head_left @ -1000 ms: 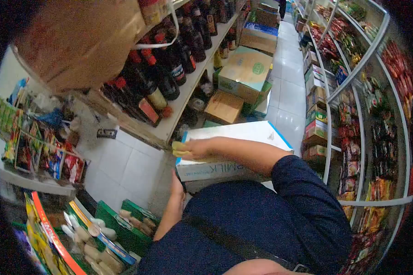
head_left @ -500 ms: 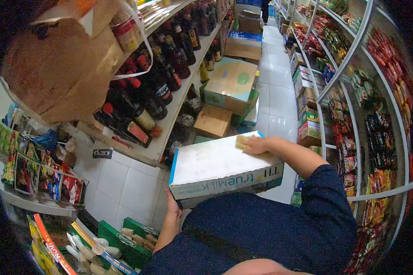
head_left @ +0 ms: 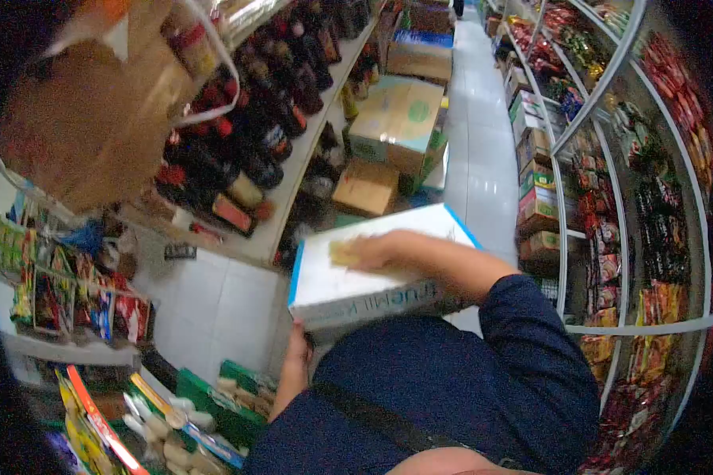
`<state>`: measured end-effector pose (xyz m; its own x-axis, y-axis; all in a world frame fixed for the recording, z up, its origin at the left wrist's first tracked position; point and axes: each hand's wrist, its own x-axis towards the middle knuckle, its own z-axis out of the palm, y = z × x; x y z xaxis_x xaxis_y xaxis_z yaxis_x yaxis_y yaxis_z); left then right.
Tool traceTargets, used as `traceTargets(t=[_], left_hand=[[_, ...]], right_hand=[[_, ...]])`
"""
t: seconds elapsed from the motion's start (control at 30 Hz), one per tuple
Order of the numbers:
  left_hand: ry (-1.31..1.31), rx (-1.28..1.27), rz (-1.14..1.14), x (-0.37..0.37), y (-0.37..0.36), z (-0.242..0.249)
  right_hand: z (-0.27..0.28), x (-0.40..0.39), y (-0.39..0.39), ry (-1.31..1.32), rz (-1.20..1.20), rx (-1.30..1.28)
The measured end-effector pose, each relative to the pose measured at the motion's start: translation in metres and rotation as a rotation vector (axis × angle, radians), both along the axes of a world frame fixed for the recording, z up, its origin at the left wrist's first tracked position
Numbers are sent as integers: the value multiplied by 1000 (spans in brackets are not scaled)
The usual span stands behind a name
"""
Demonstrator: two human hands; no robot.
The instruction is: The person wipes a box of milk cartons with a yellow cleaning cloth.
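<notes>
A white milk carton box (head_left: 424, 229) with blue edges and "trueMILK" lettering lies tilted in front of my body. At its near left corner my left hand (head_left: 296, 348) is closed on the box, with most of the fingers hidden beneath or behind it. My right hand (head_left: 376, 252) rests on the white top face, left of the middle. It presses a small yellowish sponge (head_left: 344, 253) against that face; motion blur hides its exact texture, so it may be a folded cloth.
Dark bottles (head_left: 273, 142) fill the shelf at left. Beyond my box, cardboard boxes (head_left: 396, 119) stand along the tiled aisle (head_left: 479, 142). Snack packets hang on a metal rack (head_left: 602, 237) at right. Green cartons (head_left: 214, 392) of bottles sit lower left; a brown carton (head_left: 95, 119) is close at upper left.
My right hand has slid the sponge left across the box top, from the far right corner toward the left end. The left hand keeps hold of the box, which has turned slightly.
</notes>
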<state>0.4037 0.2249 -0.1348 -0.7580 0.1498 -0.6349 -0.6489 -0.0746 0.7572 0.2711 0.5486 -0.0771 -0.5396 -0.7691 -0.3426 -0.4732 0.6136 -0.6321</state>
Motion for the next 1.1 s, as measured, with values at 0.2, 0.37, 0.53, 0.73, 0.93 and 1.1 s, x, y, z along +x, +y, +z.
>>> traceTargets(t=[0.2, 0.37, 0.53, 0.73, 0.93, 1.1], left_hand=[[-19, -36, 213, 5, 53, 84], [-53, -43, 244, -5, 61, 98], [60, 136, 228, -19, 57, 75], [1, 107, 171, -43, 66, 103], [-64, 311, 143, -55, 81, 121], [-43, 119, 13, -82, 72, 123]], right_hand=[[44, 56, 143, -234, -481, -2], [90, 141, 178, -393, -1222, -317], [-2, 185, 201, -272, -1572, -991], [15, 139, 193, -161, -1716, -1053], [12, 57, 230, 172, -1605, -566], [41, 7, 214, 65, -1593, -393]])
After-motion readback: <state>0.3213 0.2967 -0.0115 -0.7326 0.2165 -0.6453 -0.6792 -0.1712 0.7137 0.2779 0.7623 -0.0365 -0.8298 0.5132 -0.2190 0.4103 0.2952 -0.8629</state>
